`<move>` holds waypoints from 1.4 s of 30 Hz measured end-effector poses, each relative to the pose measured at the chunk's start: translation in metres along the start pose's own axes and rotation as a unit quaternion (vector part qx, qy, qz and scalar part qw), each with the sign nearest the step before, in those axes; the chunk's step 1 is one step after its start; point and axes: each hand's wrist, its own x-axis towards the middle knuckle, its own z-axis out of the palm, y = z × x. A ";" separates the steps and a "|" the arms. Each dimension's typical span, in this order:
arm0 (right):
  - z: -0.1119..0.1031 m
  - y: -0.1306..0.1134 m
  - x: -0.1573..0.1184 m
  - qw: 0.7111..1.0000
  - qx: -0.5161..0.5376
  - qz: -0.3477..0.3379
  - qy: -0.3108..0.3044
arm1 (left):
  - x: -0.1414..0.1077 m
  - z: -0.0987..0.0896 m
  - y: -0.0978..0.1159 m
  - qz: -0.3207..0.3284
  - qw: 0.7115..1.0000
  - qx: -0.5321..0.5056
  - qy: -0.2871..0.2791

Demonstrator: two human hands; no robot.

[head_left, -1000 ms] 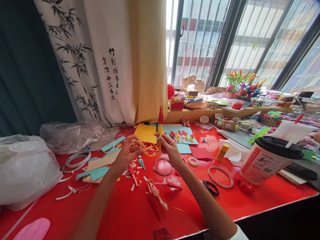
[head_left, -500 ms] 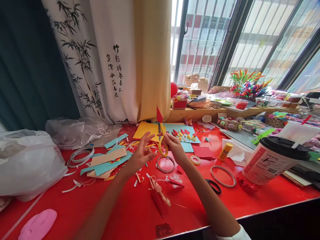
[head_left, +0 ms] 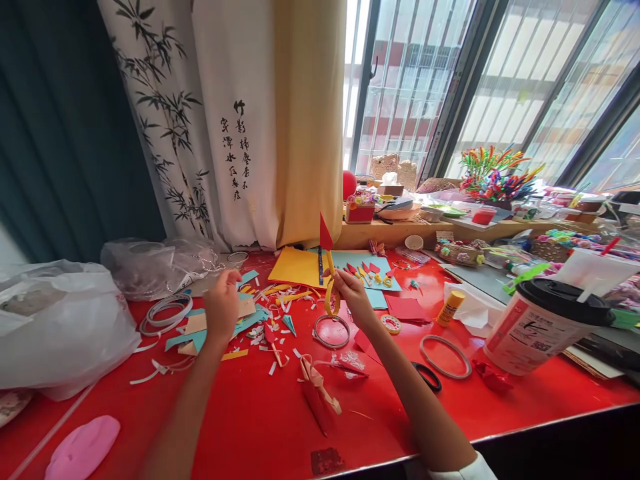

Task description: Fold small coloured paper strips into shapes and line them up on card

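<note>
My right hand point(head_left: 350, 287) pinches a curled yellow paper strip with a red pointed tip point(head_left: 326, 235). The strip's loop hangs below the fingers, and the red point stands upright above them. My left hand point(head_left: 223, 303) is raised over the cut paper scraps on the left, apart from the strip. Its fingers are curled in, and whatever they may hold is hidden. Behind the right hand, several small red-tipped yellow pieces point(head_left: 371, 269) lie on light blue paper point(head_left: 350, 257). A metal ring point(head_left: 332, 331) lies under the loop.
On the red table point(head_left: 260, 420) are yellow paper point(head_left: 295, 265), blue scraps, a glue stick point(head_left: 451, 307), a tape roll point(head_left: 391, 324), black scissors handles point(head_left: 427, 377) and a large drink cup point(head_left: 530, 333). A plastic bag point(head_left: 65, 333) and pink piece point(head_left: 83, 447) lie left.
My left hand has moved left, away from the yellow strip, and its spread fingers have curled in. My right hand still holds the strip, nearly in place; the loop has turned.
</note>
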 end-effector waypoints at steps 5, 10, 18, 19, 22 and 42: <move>-0.001 -0.004 0.000 1.000 -0.005 -0.025 0.014 | 0.013 -0.015 -0.026 0.040 0.993 0.096 0.050; 0.001 -0.006 -0.002 0.999 0.003 -0.036 0.019 | -0.003 -0.001 -0.003 0.194 0.968 0.154 -0.043; -0.005 -0.012 -0.001 0.998 0.003 -0.031 0.061 | -0.008 0.005 0.025 0.116 0.986 -0.022 -0.122; -0.006 -0.011 0.000 0.998 -0.004 -0.025 0.054 | -0.009 0.006 0.027 0.072 0.977 -0.081 -0.181; -0.005 -0.008 0.001 0.999 -0.034 -0.021 -0.002 | -0.018 0.009 0.043 -0.045 0.883 -0.277 -0.377; 0.005 -0.023 -0.013 0.965 -0.098 0.015 -0.242 | -0.037 0.017 0.071 -0.162 0.765 -0.530 -0.328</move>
